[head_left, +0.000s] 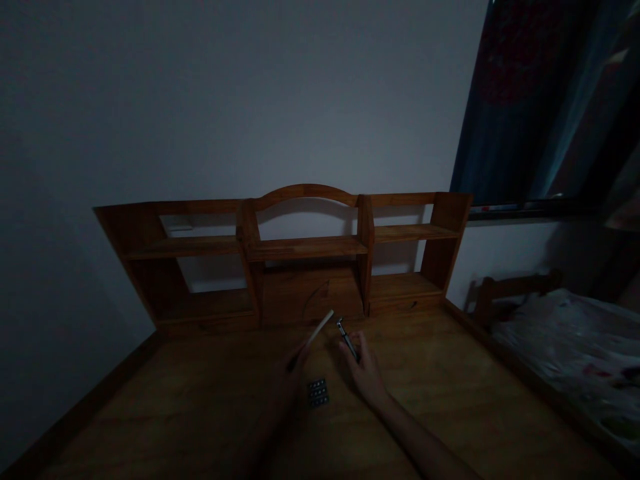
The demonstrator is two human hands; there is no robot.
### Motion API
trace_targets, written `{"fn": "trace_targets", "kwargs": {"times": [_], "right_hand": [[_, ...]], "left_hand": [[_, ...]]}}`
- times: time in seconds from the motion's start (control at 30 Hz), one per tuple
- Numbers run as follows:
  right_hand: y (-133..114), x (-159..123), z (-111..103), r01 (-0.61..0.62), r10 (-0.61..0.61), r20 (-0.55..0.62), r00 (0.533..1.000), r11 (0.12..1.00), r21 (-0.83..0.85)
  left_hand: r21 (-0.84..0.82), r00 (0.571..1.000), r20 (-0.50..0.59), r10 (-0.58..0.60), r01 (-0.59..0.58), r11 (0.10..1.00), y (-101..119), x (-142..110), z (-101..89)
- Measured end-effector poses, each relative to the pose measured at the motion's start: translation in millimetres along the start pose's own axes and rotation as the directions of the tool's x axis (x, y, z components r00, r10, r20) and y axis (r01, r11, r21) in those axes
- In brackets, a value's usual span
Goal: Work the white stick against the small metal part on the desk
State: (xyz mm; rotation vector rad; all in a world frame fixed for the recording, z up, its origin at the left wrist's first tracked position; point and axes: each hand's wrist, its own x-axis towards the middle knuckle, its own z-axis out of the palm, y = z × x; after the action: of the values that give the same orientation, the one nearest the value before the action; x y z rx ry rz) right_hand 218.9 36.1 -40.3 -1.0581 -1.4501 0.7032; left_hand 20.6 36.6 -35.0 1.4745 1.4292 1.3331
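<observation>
My left hand (296, 367) is closed around the dark end of a slim tool with a long pale strip (321, 327), which points up and to the right like a knife. The dim light hides its exact kind. In my right hand (366, 370) is a small black-and-silver tool with a short crosswise head (345, 331), tilted up and left, its lower end inside my fingers. The two tools are close together but apart. Below and between my hands, a small black holder (318, 393) with rows of shiny pieces lies on the wooden desk (225, 400).
A wooden shelf unit (308, 249) stands along the back of the desk, against a pale wall (300, 100). To the right are a dark curtain (505, 133) and a heap of whitish plastic (555, 333) beyond the raised desk edge (500, 353).
</observation>
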Motion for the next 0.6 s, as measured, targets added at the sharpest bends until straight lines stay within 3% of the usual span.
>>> {"fn": "trace_targets", "kwargs": {"times": [0.1,0.33,0.6], "right_hand": [[-0.9,0.4,-0.7,-0.001,0.001,-0.012,1.000,1.000,0.009],[-7.2,-1.4,-1.9,0.020,-0.020,0.021,1.000,0.999,0.026],[-8.8,-1.4,-3.6,0.026,-0.026,0.017,1.000,0.999,0.028]], "left_hand": [[-0.012,0.999,0.048,-0.015,0.016,1.000,2.1,-0.6,1.2],[-0.008,1.000,-0.011,0.004,-0.004,1.000,-1.3,-0.7,0.1],[-0.028,1.000,-0.004,0.021,-0.021,0.999,-5.6,-0.8,0.0]]}}
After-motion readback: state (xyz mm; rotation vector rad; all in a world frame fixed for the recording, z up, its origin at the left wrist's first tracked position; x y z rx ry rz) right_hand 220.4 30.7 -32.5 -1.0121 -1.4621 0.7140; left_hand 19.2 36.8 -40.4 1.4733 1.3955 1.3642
